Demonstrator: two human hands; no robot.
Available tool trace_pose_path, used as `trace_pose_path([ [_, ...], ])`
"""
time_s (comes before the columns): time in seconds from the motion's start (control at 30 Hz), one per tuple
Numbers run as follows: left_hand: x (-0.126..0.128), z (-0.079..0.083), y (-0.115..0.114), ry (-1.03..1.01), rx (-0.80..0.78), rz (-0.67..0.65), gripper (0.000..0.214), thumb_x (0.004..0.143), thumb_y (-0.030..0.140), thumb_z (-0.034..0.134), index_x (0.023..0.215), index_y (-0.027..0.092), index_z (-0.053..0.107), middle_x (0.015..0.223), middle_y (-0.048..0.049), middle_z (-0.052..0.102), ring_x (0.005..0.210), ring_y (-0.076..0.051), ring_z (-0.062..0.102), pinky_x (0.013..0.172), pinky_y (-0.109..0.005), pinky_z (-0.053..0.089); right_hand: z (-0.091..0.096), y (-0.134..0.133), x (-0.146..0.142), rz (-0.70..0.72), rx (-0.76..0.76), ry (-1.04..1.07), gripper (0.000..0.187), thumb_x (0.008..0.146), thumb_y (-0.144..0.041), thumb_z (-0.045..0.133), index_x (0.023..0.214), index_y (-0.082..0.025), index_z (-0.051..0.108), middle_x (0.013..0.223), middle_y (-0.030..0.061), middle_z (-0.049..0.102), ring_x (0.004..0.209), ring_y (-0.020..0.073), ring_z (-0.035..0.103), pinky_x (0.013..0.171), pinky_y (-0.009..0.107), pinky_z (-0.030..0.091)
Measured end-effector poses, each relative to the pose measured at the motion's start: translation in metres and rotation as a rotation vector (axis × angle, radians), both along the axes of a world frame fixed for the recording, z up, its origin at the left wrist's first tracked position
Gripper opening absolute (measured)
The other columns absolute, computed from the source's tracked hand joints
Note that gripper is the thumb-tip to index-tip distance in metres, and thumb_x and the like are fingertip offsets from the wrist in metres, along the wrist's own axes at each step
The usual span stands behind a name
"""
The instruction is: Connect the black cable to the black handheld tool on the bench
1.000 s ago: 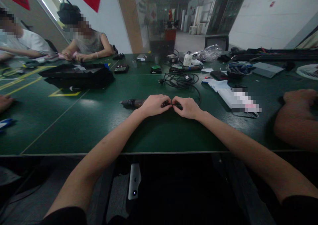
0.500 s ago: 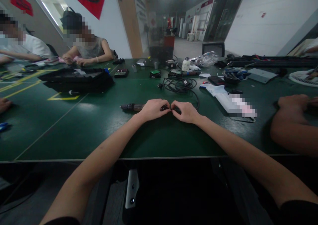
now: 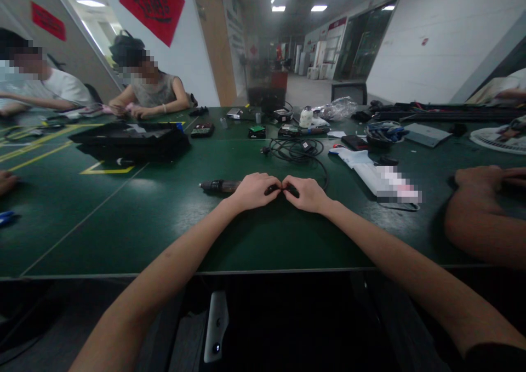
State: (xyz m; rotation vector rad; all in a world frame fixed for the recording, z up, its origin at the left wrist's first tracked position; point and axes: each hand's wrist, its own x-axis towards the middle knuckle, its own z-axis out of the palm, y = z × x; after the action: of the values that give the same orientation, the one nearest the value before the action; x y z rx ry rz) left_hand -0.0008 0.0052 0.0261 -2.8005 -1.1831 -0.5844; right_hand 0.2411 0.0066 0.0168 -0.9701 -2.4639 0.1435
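A dark electric screwdriver [image 3: 222, 186] lies on its side on the green table, its tip pointing left. My left hand [image 3: 255, 191] is closed around its rear end, thumb and fingers pinched together. My right hand [image 3: 306, 194] pinches the end of a black cable, fingertips meeting those of my left hand at the screwdriver's back end. The exact joint between cable and tool is hidden by my fingers. From behind my right hand the cable runs up to a loose black coil [image 3: 296, 148] on the table.
A black tray [image 3: 131, 142] stands at the left on the green table [image 3: 164, 240]. Small circuit boards [image 3: 257, 132] lie farther back. To the right are a white packet [image 3: 361, 169] and a bowl of wires [image 3: 385, 134]. Another person's arm [image 3: 476, 207] rests at the right edge.
The head view has tilted up a little, so everything sits lower in the picture. Both hands keep their pinched hold at the screwdriver's rear end, with hardly any movement visible.
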Motion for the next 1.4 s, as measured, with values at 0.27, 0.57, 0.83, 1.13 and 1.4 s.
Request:
trace_pose_path([
  [0.27,0.002,-0.004,-0.006,-0.011,0.058,0.002,0.022,0.102,0.042,0.059,0.110,0.025,0.071,0.103,-0.0038,0.076,0.098,-0.024,0.071,0.089,-0.040,0.050,0.000,-0.003,0.000,-0.019,-0.034,0.018,0.014,0.098,-0.030,0.060,0.112,-0.025,0.062,0.104,0.0042,0.073,0.088,0.0223,0.067,0.079,0.031,0.044],
  [0.57,0.001,-0.005,-0.011,0.014,0.069,0.013,0.023,0.103,0.042,0.057,0.111,0.024,0.069,0.105,-0.0050,0.076,0.101,-0.025,0.069,0.090,-0.041,0.048,-0.007,-0.011,-0.002,-0.104,-0.098,0.061,0.016,0.098,-0.032,0.059,0.112,-0.025,0.063,0.104,0.0034,0.074,0.087,0.0223,0.066,0.075,0.031,0.041],
  [0.83,-0.001,0.002,-0.012,0.032,0.000,0.002,0.027,0.103,0.041,0.051,0.115,0.025,0.069,0.111,-0.0072,0.075,0.104,-0.026,0.069,0.094,-0.042,0.050,-0.003,-0.017,0.000,-0.130,-0.084,0.034,0.019,0.101,-0.032,0.055,0.116,-0.024,0.062,0.102,0.0039,0.075,0.082,0.0218,0.066,0.072,0.030,0.039],
  [1.13,-0.001,0.003,-0.013,0.018,-0.019,-0.013,0.026,0.105,0.041,0.052,0.116,0.026,0.069,0.111,-0.0053,0.075,0.104,-0.025,0.070,0.094,-0.041,0.051,-0.004,-0.015,0.002,-0.115,-0.087,0.030,0.017,0.102,-0.032,0.056,0.115,-0.024,0.063,0.102,0.0030,0.074,0.081,0.0204,0.066,0.071,0.029,0.039],
  [1.4,0.001,0.002,-0.016,0.016,-0.014,-0.010,0.024,0.102,0.039,0.055,0.118,0.026,0.068,0.115,-0.0052,0.075,0.106,-0.026,0.070,0.095,-0.042,0.051,-0.005,-0.015,0.002,-0.106,-0.068,0.039,0.017,0.102,-0.032,0.056,0.115,-0.025,0.062,0.102,0.0028,0.075,0.084,0.0209,0.067,0.073,0.029,0.040],
])
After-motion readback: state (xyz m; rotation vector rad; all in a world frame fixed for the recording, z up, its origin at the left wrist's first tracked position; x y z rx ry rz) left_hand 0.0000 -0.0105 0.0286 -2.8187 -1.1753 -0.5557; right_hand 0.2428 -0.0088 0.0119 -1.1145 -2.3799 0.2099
